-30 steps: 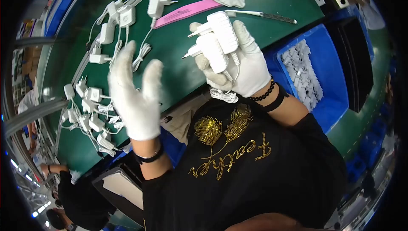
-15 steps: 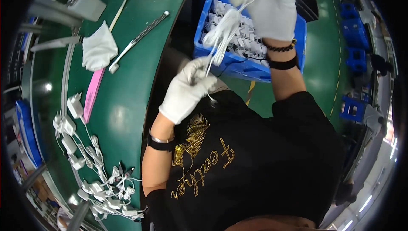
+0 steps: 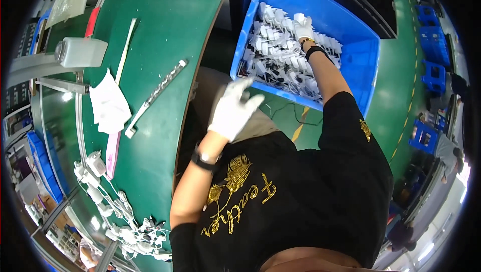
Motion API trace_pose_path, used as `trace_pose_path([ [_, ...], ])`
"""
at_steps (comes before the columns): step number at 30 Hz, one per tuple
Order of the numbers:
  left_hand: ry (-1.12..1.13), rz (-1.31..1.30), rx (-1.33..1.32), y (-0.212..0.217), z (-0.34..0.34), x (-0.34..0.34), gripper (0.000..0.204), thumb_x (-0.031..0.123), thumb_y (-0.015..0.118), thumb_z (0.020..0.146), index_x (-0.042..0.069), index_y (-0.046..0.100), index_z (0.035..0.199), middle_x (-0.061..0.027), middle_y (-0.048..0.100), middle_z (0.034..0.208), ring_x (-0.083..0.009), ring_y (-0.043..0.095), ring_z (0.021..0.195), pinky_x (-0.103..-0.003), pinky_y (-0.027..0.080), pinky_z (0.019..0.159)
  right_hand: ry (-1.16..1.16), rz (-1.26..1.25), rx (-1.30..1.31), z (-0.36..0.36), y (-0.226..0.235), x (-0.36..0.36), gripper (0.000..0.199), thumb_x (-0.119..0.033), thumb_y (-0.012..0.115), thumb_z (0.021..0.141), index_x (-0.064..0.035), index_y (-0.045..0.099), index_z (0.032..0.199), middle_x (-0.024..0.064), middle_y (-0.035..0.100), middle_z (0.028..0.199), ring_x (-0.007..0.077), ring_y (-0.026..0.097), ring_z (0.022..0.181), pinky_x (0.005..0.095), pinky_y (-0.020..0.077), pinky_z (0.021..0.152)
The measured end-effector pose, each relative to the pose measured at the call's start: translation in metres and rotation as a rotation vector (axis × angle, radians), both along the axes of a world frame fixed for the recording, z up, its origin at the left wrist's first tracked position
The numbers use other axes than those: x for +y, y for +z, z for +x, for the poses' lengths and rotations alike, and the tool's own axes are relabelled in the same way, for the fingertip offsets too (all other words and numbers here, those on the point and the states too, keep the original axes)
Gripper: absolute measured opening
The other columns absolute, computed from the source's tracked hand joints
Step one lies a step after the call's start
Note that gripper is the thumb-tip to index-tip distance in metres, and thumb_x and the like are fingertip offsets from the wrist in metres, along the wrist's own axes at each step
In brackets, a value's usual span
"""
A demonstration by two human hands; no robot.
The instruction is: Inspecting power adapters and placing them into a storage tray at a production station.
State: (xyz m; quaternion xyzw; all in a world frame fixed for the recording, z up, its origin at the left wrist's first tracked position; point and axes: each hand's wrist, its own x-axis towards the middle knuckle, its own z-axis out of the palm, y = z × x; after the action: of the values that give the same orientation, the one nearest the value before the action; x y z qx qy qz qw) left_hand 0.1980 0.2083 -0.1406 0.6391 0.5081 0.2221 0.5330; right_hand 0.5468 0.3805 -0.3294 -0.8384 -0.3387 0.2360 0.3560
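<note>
My right hand (image 3: 303, 29), in a white glove, reaches far down into a blue bin (image 3: 305, 97). Its fingers look curled at the top of a heap of white power adapters (image 3: 275, 46) with bundled cables. What they hold, if anything, blends into the white heap. Between the green table and the bin's near left corner hovers my gloved left hand (image 3: 233, 111), fingers apart and nothing in them. At the table's near left end lie several more white adapters (image 3: 95, 164) with coiled white cables (image 3: 135, 237).
On the green table (image 3: 160, 16) lie a white cloth glove (image 3: 109, 104), a pink strip (image 3: 113, 159), a white-ended brush (image 3: 159, 91) and a pale stick (image 3: 125, 51). A white bottle (image 3: 82, 51) stands at the left. Blue stools (image 3: 426, 137) line the far right.
My right hand has moved from above the bin's edge down into the bin, and the white cable bundle is no longer between my hands. My left hand has let go of the cable and opened.
</note>
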Motion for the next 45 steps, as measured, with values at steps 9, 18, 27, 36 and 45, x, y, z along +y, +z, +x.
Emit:
trace_pose_path([
  [9, 0.589, -0.476, -0.136, 0.065, -0.087, -0.081, 0.048, 0.018, 0.071, 0.093, 0.004, 0.055, 0.136, -0.0080, 0.061, 0.128, -0.0151, 0.063, 0.104, -0.029, 0.053, 0.090, 0.806, -0.557, -0.831, 0.028, -0.108, 0.032, 0.074, -0.047, 0.054, 0.092, -0.0075, 0.035, 0.152, 0.0216, 0.049, 0.145, 0.0347, 0.047, 0.133, 0.0442, 0.0381, 0.110],
  [18, 0.351, -0.214, -0.229, 0.148, -0.127, -0.099, 0.042, 0.028, 0.071, 0.093, 0.007, 0.063, 0.129, -0.0113, 0.068, 0.113, -0.0175, 0.066, 0.095, -0.029, 0.055, 0.085, 0.380, -0.292, -0.630, 0.022, -0.094, 0.072, 0.062, -0.025, 0.059, 0.095, 0.0059, 0.040, 0.145, 0.0241, 0.058, 0.132, 0.0334, 0.059, 0.120, 0.0402, 0.0454, 0.102],
  [27, 1.010, 0.209, 1.214, 0.183, -0.315, -0.063, 0.040, 0.033, 0.070, 0.086, 0.014, 0.066, 0.122, -0.0168, 0.068, 0.108, -0.0354, 0.067, 0.098, -0.044, 0.054, 0.081, 0.499, 0.564, 0.309, -0.184, 0.242, -0.056, 0.050, -0.019, 0.046, 0.104, 0.0126, 0.039, 0.142, 0.0217, 0.059, 0.130, 0.0267, 0.065, 0.108, 0.0332, 0.0533, 0.092],
  [36, 0.784, 0.205, 1.281, 0.149, -0.355, -0.073, 0.055, 0.032, 0.069, 0.085, 0.015, 0.049, 0.133, -0.0225, 0.062, 0.125, -0.0392, 0.066, 0.103, -0.045, 0.054, 0.087, 1.467, 0.452, 0.373, -0.390, 0.354, -0.148, 0.047, -0.018, 0.059, 0.101, 0.0060, 0.048, 0.140, 0.0062, 0.070, 0.098, 0.0077, 0.064, 0.079, 0.0226, 0.0525, 0.072],
  [45, 1.126, 0.432, 0.594, 0.212, -0.353, -0.137, 0.067, 0.030, 0.067, 0.088, -0.003, 0.041, 0.140, -0.0241, 0.068, 0.110, -0.0298, 0.070, 0.103, -0.034, 0.056, 0.084, 1.736, 0.446, -0.554, -0.580, 0.328, -0.154, 0.065, -0.037, 0.059, 0.095, 0.0064, 0.041, 0.141, 0.0107, 0.074, 0.085, 0.0274, 0.069, 0.073, 0.0430, 0.0550, 0.069],
])
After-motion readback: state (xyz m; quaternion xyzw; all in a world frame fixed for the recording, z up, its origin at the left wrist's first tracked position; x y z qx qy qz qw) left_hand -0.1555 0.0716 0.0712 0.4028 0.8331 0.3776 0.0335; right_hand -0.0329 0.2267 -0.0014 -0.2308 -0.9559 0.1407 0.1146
